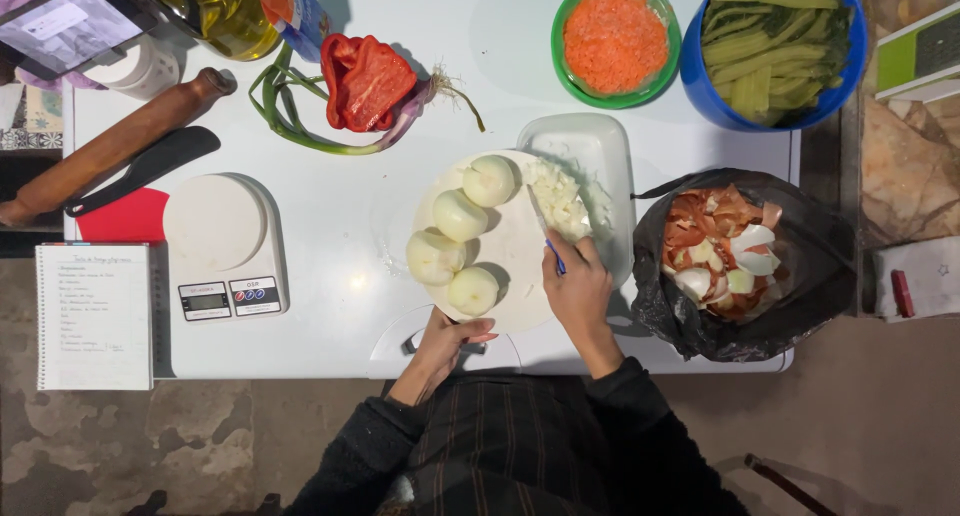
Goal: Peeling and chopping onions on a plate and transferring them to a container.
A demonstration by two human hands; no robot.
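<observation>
A round white cutting board [505,251] lies on the white table [340,236] with several peeled onions [458,216] on its left part. Chopped onion [558,198] is piled at the board's right edge, spilling toward a white rectangular tray [600,146]. My right hand [577,286] grips a blue-handled knife [546,234], its blade pointing at the chopped pile. My left hand [447,338] holds the board's near edge, just below the nearest onion [473,290].
A black bag of onion peels [740,261] sits right of the board. At the back are a green bowl of grated carrot [615,38], a blue bowl of vegetable strips [775,46], a red pepper [365,81] and spring onion. A kitchen scale [222,241], notebook [95,316], rolling pin [110,146] lie left.
</observation>
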